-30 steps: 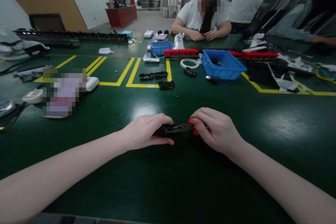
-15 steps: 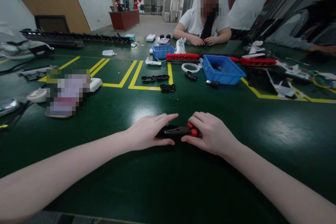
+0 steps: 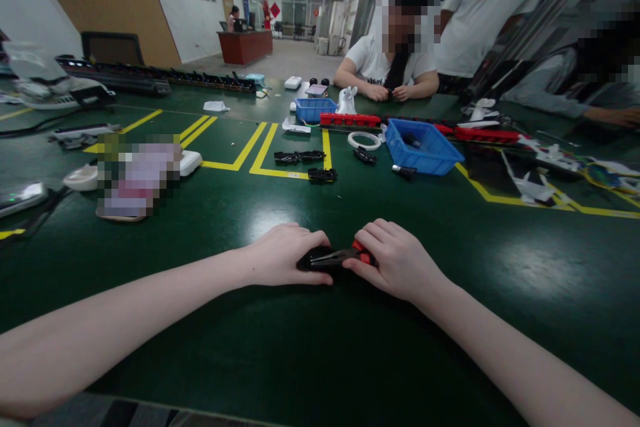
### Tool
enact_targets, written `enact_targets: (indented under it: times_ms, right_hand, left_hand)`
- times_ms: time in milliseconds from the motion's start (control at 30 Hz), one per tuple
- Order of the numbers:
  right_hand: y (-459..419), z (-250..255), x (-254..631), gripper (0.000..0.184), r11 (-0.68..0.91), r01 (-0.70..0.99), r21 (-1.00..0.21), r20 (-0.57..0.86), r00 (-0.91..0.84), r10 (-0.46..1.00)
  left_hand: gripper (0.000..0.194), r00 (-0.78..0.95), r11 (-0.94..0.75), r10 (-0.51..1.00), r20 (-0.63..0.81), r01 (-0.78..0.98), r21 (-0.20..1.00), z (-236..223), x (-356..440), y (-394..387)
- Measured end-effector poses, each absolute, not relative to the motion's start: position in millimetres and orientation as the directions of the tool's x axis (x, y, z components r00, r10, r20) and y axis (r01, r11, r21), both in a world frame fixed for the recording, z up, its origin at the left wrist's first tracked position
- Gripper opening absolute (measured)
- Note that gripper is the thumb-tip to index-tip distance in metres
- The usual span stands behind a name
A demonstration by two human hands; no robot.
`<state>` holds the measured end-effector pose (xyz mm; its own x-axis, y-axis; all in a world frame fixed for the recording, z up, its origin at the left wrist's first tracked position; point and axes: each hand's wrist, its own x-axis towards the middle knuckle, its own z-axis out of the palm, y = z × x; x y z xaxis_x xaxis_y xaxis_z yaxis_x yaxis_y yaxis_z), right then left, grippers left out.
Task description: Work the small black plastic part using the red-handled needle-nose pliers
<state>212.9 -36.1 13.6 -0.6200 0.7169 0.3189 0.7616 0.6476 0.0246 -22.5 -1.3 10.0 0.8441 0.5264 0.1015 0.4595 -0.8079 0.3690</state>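
I have both forearms angled in from the lower corners, wrists nearly straight, the hands facing each other low over the green table. My left hand lies back upward, forefinger along the far side and thumb along the near side, partly closed about a black part. My right hand is curled around the red handles of the pliers, thumb stretched leftward along the near side. The pliers sit between the hands, nose pointing left and reaching the part (from here I can't tell whether the jaws bite it). Beyond, well apart from both hands, I see more black pieces and a blue bin.
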Motion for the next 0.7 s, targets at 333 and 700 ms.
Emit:
enact_targets:
  times_ms: [333,700]
  right_hand:
    - [-38.8,14.6,210.1,0.047,0.640,0.767,0.037,0.326,-0.615,0.718]
    - [-38.8,16.6,215.2,0.041,0.655,0.755,-0.021,0.382,-0.599,0.703]
  left_hand:
    - [0.039,0.854,-0.831,0.508,0.115,0.451,0.326,12.3,-22.7,-2.7]
    - [0.038,0.868,-0.852,0.478,0.134,0.422,0.310,11.7,-25.0,-3.4]
